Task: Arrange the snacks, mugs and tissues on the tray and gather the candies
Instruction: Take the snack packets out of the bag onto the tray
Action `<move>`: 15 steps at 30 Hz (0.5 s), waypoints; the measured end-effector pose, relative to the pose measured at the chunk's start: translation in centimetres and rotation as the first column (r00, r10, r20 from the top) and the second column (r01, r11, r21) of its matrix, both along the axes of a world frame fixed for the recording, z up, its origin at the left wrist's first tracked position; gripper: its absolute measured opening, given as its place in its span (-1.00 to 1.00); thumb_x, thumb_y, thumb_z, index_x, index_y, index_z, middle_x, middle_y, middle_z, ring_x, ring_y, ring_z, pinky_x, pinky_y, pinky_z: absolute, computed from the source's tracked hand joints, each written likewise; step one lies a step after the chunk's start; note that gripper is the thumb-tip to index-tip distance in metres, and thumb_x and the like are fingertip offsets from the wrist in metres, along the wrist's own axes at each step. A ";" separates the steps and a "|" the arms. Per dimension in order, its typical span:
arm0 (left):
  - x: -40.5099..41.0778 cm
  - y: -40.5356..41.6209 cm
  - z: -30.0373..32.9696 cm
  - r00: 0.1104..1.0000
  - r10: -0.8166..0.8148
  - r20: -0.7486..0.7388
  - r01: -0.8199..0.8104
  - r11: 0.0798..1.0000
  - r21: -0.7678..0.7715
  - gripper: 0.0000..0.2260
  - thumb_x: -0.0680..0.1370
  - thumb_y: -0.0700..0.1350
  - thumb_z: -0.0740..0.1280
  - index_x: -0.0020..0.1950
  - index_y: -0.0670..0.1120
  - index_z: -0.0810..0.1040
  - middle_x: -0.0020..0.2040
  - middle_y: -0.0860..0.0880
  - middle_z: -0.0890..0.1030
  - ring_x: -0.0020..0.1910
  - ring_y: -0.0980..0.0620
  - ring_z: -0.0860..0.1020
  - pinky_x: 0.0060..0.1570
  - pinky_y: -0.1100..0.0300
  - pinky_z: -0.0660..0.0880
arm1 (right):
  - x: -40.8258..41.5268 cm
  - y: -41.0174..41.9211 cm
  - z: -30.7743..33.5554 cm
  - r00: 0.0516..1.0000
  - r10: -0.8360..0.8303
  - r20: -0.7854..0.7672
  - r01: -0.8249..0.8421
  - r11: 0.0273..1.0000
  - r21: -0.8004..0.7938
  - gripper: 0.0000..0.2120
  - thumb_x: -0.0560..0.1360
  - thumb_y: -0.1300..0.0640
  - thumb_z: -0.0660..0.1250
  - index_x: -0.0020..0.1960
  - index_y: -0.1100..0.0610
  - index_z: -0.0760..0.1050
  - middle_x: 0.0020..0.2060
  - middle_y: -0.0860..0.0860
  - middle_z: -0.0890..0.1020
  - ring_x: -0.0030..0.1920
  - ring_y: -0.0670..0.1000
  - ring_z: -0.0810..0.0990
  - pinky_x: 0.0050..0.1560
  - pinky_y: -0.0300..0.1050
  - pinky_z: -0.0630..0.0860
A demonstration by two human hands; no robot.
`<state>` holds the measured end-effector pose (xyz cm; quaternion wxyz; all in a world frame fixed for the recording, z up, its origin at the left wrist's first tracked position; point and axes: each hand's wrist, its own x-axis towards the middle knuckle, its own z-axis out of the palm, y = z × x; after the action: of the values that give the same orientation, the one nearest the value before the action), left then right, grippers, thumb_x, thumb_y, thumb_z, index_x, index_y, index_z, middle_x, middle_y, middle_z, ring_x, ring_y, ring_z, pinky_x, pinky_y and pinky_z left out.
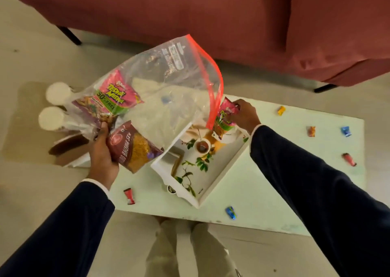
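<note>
My left hand (102,150) grips the bottom of a clear zip bag (168,91) with a red seal, lifted over the table's left part. A pink snack packet (115,95) lies inside it, and tissues show pale through the plastic. A maroon bhujia packet (135,148) sits against my left palm. My right hand (242,114) holds a second pink snack packet (224,118) over the far end of the white leaf-printed tray (219,183). Two white mugs (53,105) stand at the far left. Several wrapped candies lie scattered on the table, such as a blue candy (230,212) and a red candy (129,196).
The pale green table (263,202) stands low before a maroon sofa (211,19). A brown mat (21,129) lies under the mugs at the left. More candies (346,131) rest near the table's right edge. My knees show below the table's front edge.
</note>
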<state>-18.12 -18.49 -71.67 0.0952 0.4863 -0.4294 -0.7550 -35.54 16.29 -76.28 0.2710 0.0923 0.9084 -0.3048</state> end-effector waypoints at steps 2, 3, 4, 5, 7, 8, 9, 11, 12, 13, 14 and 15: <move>1.1 0.3 -2.5 1.000 -0.020 0.007 0.019 1.000 0.017 -0.59 0.67 0.02 0.27 0.51 -0.05 0.45 0.40 -0.09 0.57 0.36 -0.09 0.56 0.34 -0.11 0.51 | -1.5 -0.2 -2.3 0.999 0.042 0.000 -0.042 0.999 0.032 -0.47 0.34 0.08 0.59 0.23 0.20 0.54 0.12 0.13 0.65 0.10 0.16 0.60 -0.02 -0.14 0.39; 1.7 0.4 -3.6 1.000 -0.024 0.012 0.023 1.000 0.015 -0.59 0.67 0.03 0.27 0.50 -0.04 0.46 0.40 -0.08 0.58 0.31 -0.06 0.59 0.30 -0.08 0.54 | -2.2 -0.3 -3.3 0.998 0.064 0.017 -0.065 0.997 0.035 -0.48 0.34 0.08 0.59 0.23 0.21 0.54 0.09 0.13 0.64 0.09 0.17 0.60 -0.02 -0.12 0.42; 2.3 0.4 -4.7 1.000 -0.024 0.010 0.024 1.000 0.017 -0.60 0.67 0.03 0.27 0.50 -0.04 0.47 0.39 -0.08 0.59 0.28 -0.03 0.62 0.26 -0.05 0.57 | -2.8 -0.4 -4.3 0.996 0.079 0.045 -0.080 0.997 0.021 -0.49 0.35 0.10 0.59 0.22 0.23 0.54 0.06 0.13 0.63 0.09 0.18 0.60 0.00 -0.08 0.47; 2.8 0.5 -5.3 1.000 -0.028 0.006 0.028 0.999 0.021 -0.60 0.67 0.03 0.27 0.49 -0.04 0.48 0.37 -0.06 0.60 0.25 -0.01 0.63 0.24 -0.03 0.58 | -3.3 -0.5 -5.0 0.993 0.088 0.076 -0.087 0.996 -0.008 -0.50 0.35 0.13 0.59 0.22 0.24 0.54 0.03 0.12 0.61 0.10 0.20 0.61 0.04 -0.03 0.52; 3.8 0.5 -6.3 0.999 -0.039 0.009 0.039 0.999 0.023 -0.64 0.67 0.03 0.26 0.45 -0.03 0.52 0.27 -0.01 0.67 0.20 0.02 0.66 0.16 0.01 0.63 | -3.9 -0.6 -6.2 0.991 0.087 0.102 -0.082 0.995 -0.054 -0.52 0.36 0.19 0.58 0.22 0.24 0.54 0.01 0.11 0.61 0.13 0.22 0.62 0.06 -0.01 0.57; 4.1 0.4 -6.5 0.999 -0.044 0.009 0.044 0.999 0.023 -0.70 0.68 0.02 0.26 0.38 -0.01 0.57 0.19 0.03 0.71 0.15 0.05 0.68 0.09 0.04 0.66 | -4.0 -0.7 -6.7 0.994 0.077 0.083 -0.072 0.996 -0.059 -0.54 0.37 0.19 0.58 0.22 0.23 0.54 0.03 0.12 0.62 0.12 0.21 0.62 0.02 -0.05 0.55; 4.3 0.4 -6.7 0.999 -0.050 0.005 0.050 0.998 0.026 -0.76 0.68 0.02 0.25 0.28 0.02 0.62 0.12 0.07 0.73 0.09 0.08 0.70 0.03 0.07 0.67 | -4.1 -0.9 -7.1 0.997 0.063 0.054 -0.060 0.997 -0.050 -0.54 0.37 0.17 0.58 0.21 0.22 0.55 0.08 0.14 0.63 0.11 0.18 0.62 -0.01 -0.10 0.50; 4.8 0.3 -6.9 0.998 -0.065 -0.011 0.066 0.997 0.035 -0.77 0.69 0.00 0.24 0.10 0.05 0.70 0.03 0.10 0.74 0.02 0.12 0.71 -0.01 0.10 0.68 | -4.0 -0.9 -7.6 0.997 0.070 -0.043 -0.068 0.997 0.049 -0.53 0.38 0.10 0.59 0.23 0.18 0.55 0.18 0.15 0.59 0.14 0.15 0.58 0.00 -0.12 0.45; 4.9 0.3 -6.9 0.997 -0.071 -0.018 0.072 0.997 0.038 -0.73 0.69 -0.01 0.23 0.03 0.06 0.74 0.01 0.11 0.75 0.00 0.13 0.71 -0.01 0.11 0.68 | -3.9 -0.8 -7.8 0.994 0.076 -0.084 -0.066 0.992 0.112 -0.50 0.39 0.05 0.58 0.25 0.15 0.53 0.22 0.14 0.55 0.18 0.16 0.55 0.06 -0.07 0.46; 5.0 0.4 -6.8 0.997 -0.076 -0.026 0.077 0.996 0.043 -0.71 0.69 -0.01 0.23 -0.01 0.07 0.75 0.00 0.11 0.75 -0.01 0.14 0.71 -0.01 0.11 0.68 | -3.7 -0.8 -7.7 0.992 0.066 -0.106 -0.048 0.986 0.160 -0.47 0.40 -0.01 0.56 0.28 0.12 0.51 0.26 0.12 0.52 0.23 0.17 0.51 0.16 0.02 0.45; 4.9 0.5 -6.7 0.996 -0.085 -0.034 0.087 0.995 0.049 -0.70 0.69 -0.01 0.23 -0.01 0.08 0.76 0.01 0.10 0.75 0.00 0.13 0.71 -0.01 0.10 0.68 | -3.4 -0.8 -7.3 0.991 0.051 -0.121 -0.027 0.981 0.194 -0.45 0.41 -0.07 0.54 0.31 0.10 0.48 0.29 0.09 0.49 0.28 0.17 0.48 0.24 0.10 0.41; 4.9 0.6 -6.6 0.995 -0.096 -0.043 0.098 0.994 0.054 -0.72 0.69 -0.01 0.23 0.01 0.07 0.75 0.02 0.09 0.75 0.00 0.12 0.71 -0.01 0.09 0.68 | -3.0 -0.8 -6.8 0.989 0.026 -0.147 0.004 0.980 0.201 -0.44 0.43 -0.11 0.51 0.32 0.08 0.46 0.31 0.07 0.47 0.30 0.14 0.45 0.29 0.14 0.37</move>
<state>-13.20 -17.91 -78.27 0.0534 0.4523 -0.4291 -0.7801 -38.59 15.53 -83.05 0.1934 0.0910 0.9527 -0.2162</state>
